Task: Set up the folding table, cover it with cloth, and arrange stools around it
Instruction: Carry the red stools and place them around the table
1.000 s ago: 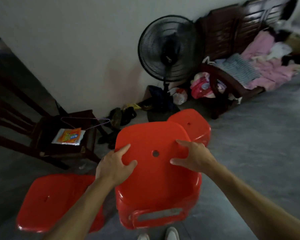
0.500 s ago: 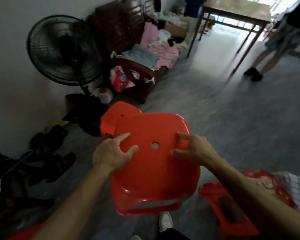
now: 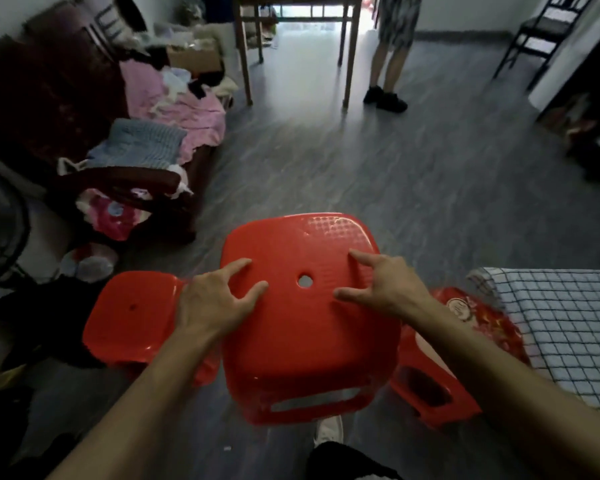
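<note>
The grey floor [image 3: 413,174] carries nearly everything here. Just outside the left hand [image 3: 215,303] a red stool [image 3: 129,320] stands on it, and under the right forearm sits another red stool [image 3: 433,386] with a patterned top. Further right of the right hand [image 3: 385,289] is the table, spread with a checked cloth [image 3: 568,334]. Well ahead of the left hand a dark wooden bench [image 3: 84,140] rests on the floor, heaped with pink and grey clothes [image 3: 160,126]. Far beyond both hands stand a wooden table [image 3: 291,29] and a dark chair [image 3: 541,32].
</note>
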### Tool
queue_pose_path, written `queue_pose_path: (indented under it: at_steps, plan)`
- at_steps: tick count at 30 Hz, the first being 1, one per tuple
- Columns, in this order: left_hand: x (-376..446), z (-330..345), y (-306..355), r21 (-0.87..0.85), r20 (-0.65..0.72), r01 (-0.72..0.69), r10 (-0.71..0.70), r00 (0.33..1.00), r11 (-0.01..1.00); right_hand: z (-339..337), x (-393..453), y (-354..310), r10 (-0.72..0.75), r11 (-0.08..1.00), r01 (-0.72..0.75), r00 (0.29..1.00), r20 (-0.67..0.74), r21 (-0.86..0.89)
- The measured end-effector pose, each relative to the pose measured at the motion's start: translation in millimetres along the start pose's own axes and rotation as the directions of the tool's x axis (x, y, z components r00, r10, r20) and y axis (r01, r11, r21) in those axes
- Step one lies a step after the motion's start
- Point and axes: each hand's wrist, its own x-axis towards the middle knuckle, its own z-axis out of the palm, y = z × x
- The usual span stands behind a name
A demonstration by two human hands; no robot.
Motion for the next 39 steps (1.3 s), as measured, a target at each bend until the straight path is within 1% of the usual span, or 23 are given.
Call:
queue_pose_path:
  at_steps: [6, 10, 15, 19, 23, 26, 30, 34, 39]
  plan:
    - [88, 5, 71, 0.001, 0.027, -0.120, 0.120, 0.992, 0.993, -45, 57, 45, 0.118, 0.991, -0.115, 0.992, -0.049, 0.064]
    - [149, 9, 110, -0.007, 0.059, -0.196, 0.196, 0.979, 0.981, -66, 98, 65, 0.223, 0.972, -0.212, 0.968, -0.111, 0.104]
    - [233, 26, 148, 0.001, 0.109, -0.290, 0.289, 0.951, 0.957, -83, 161, 85, 0.329, 0.940, -0.307, 0.932, -0.154, 0.149]
    - [309, 38, 175, -0.035, 0.165, -0.373, 0.373, 0.913, 0.927, -104, 215, 96, 0.407, 0.909, -0.381, 0.898, -0.168, 0.167]
    - [381, 39, 211, -0.068, 0.219, -0.462, 0.465, 0.858, 0.885, -136, 255, 101, 0.506, 0.856, -0.465, 0.842, -0.184, 0.227]
    - [429, 42, 250, -0.066, 0.242, -0.552, 0.550, 0.799, 0.831, -158, 279, 114, 0.567, 0.815, -0.502, 0.794, -0.220, 0.290]
    - [477, 58, 310, -0.070, 0.281, -0.631, 0.622, 0.731, 0.773, -180, 302, 140, 0.671, 0.735, -0.574, 0.695, -0.260, 0.362]
    - [518, 82, 376, -0.077, 0.303, -0.717, 0.701, 0.646, 0.693, -201, 330, 185, 0.739, 0.665, -0.612, 0.620, -0.264, 0.428]
    - [559, 125, 465, -0.076, 0.289, -0.761, 0.745, 0.601, 0.644, -232, 377, 260, 0.787, 0.604, -0.614, 0.561, -0.257, 0.508]
